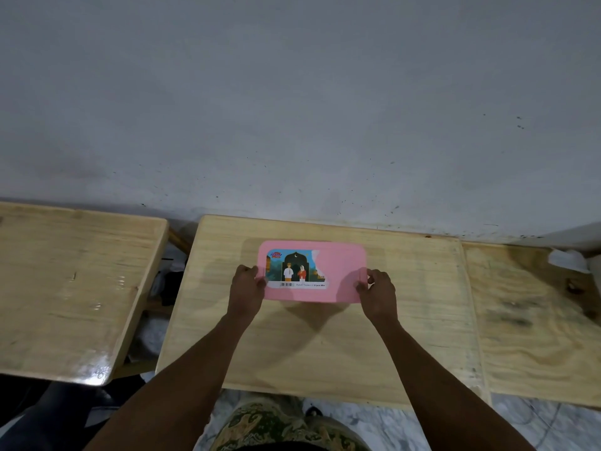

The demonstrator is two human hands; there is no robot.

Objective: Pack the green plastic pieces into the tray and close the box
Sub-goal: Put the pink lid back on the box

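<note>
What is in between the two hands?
The pink box, lid on, lies between the left hand and the right hand. Each hand grips one short end. The head view shows it.

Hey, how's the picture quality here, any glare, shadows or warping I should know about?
Head view: dim, soft light; glare patches on the glossy left table; a dark shadow falls on the middle table just in front of the pink box, between the left hand and right hand; wide-angle warping bends the table edges; the label's small print is too blurred to read.
</note>
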